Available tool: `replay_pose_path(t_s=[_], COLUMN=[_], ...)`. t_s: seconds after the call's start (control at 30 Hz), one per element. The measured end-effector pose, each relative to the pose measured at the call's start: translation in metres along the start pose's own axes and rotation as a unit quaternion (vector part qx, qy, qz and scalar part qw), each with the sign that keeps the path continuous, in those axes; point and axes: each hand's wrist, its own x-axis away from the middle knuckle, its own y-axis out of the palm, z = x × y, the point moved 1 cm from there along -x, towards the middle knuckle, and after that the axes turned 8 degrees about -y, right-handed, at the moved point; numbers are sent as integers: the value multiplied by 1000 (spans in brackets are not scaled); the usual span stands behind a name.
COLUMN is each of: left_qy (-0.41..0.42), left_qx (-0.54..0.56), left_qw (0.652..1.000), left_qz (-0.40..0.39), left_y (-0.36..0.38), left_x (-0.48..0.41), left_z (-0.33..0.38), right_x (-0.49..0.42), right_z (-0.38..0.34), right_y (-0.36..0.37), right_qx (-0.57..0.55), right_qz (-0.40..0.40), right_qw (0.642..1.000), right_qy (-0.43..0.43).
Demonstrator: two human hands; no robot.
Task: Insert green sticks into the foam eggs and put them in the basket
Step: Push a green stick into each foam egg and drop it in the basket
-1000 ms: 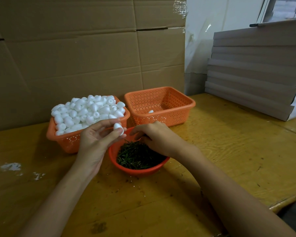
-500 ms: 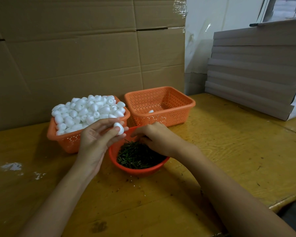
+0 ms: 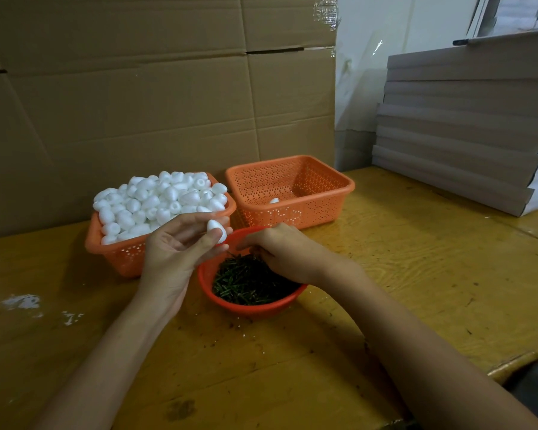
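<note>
One foam egg (image 3: 217, 231) stays pinched in the left hand (image 3: 174, 252); the right hand (image 3: 281, 251) still digs among green sticks (image 3: 246, 285) just beside it, grip hidden, so no insertion yet.

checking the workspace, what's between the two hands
In the head view, the bowl of sticks lies between the left hand, holding an egg, and the right hand.

Left hand (image 3: 180, 252): raised palm-up, a foam egg (image 3: 215, 228) pinched at the fingertips.
Right hand (image 3: 281, 252): turned palm-down, fingers curled downward, tips hidden.
</note>
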Motion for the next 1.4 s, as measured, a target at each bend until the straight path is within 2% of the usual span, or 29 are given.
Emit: replay_pose_path(t_s=[0.33,0.67,0.87,1.07,1.4], left_qy=[6,-12,-8,-7,-5], left_qx=[-21,-2,-4,-31,-28], left_qw=[1000,1000,1000,999,999], left_qz=[-17,-8,-13,19,14], left_y=[0,2,1,1,-1], left_x=[0,1,1,0,-1], left_z=[1,1,3,0,-1], right_x=[1,0,1,1,-1], right_z=[-1,1,-1,-2,-1], right_y=[-1,-2,-4,-3,-1], right_qx=[-4,-8,0,-5,-11], right_qz=[-12,21,48,32,32], right_qw=[1000,1000,999,999,999], right_qy=[-13,2,-18,-27,-42])
